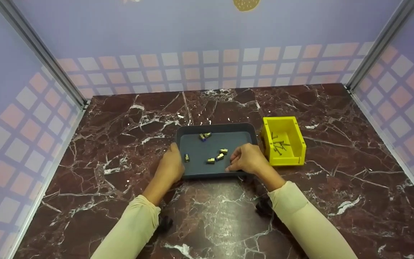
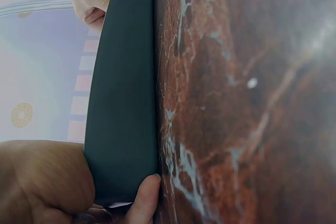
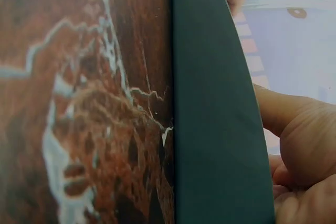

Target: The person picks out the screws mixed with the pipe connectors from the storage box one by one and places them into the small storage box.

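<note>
A dark grey shallow tray (image 1: 216,174) lies on the table in the head view, with several small brass-coloured fittings (image 1: 211,160) scattered on its floor. My left hand (image 1: 171,163) grips the tray's left side near the front corner; in the left wrist view a finger (image 2: 145,199) reaches low along its end. Over the front right of the tray, my right hand (image 1: 249,159) reaches in with bent fingers, thumb and fingertips close to the tray floor. The tray wall (image 3: 218,108) hides those fingertips in the right wrist view, so I cannot tell whether they hold anything.
Right of the tray stands an open yellow bin (image 1: 286,160) with several dark screws (image 1: 279,146) inside. The marbled dark red table (image 1: 120,201) is bordered by patterned panels (image 1: 207,32) at the back and both sides. Black items lie by both forearms.
</note>
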`<state>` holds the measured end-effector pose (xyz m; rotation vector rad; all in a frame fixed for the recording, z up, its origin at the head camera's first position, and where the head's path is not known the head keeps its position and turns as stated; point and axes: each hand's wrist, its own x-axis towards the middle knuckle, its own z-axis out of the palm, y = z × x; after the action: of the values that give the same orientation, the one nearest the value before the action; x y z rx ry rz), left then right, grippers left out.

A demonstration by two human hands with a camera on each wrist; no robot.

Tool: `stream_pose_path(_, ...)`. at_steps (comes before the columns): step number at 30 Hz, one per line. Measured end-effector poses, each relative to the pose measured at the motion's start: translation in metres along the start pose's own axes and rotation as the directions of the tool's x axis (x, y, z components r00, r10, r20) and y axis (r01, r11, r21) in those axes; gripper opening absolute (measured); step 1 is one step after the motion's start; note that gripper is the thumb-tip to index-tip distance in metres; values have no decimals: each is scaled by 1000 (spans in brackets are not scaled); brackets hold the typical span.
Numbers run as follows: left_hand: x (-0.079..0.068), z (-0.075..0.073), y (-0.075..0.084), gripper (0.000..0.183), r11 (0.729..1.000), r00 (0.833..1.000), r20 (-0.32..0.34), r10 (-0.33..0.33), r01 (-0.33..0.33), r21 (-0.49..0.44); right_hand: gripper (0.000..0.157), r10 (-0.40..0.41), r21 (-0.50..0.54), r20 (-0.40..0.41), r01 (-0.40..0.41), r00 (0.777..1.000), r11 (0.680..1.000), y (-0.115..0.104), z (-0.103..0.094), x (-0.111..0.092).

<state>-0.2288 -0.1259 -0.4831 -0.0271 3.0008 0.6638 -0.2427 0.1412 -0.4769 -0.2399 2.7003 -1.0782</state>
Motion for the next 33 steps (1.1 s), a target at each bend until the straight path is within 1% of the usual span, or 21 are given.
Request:
stream_pose_path(5,1,0,-1,66,1000,1000,-1,2,-2,3,33,-7,-40,-13,6,1000,999,-2,3,1)
stream_pose_path(12,0,2,-1,61,1000,1000,-24,8,-8,4,29,-48,-83,-57,43,997,996,-6,10,1)
stream_pose_path(17,1,1,-1,65,1000,1000,-4,-13,13,-7,23,-55,-126,-76,45,996,991,-8,13,1)
stream_pose_path(20,1,1,-1,67,1000,1000,9,-18,18,-11,18,-50,-128,-94,38,994,991,-7,12,2)
stream_pose_path(24,1,1,0,65,1000,1000,2,-12,12,-10,13,-48,-120,-108,35,993,992,-7,12,2)
stream_pose_path(29,1,1,0,64,1000,1000,-5,-12,12,-5,12,-41,-114,-106,29,993,993,-6,12,2)
stream_pose_path(33,1,1,1,63,1000,1000,-7,-11,11,-2,12,-26,-79,-100,18,995,997,-5,10,2)
